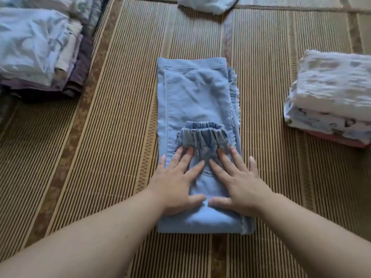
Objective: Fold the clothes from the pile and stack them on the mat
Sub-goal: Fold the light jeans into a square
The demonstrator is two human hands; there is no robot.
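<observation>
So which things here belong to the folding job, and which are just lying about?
In the job: blue garment, left hand, right hand, mat, folded stack on the right.
Lying about, seemingly: clothes heap on the left, white cloth at the top.

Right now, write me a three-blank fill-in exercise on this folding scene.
1. The left hand and right hand press flat on a light ____ garment.
2. The folded stack with a red bottom layer sits on the person's ____ side.
3. The garment lies on a striped ____.
Missing words: blue; right; mat.
</observation>
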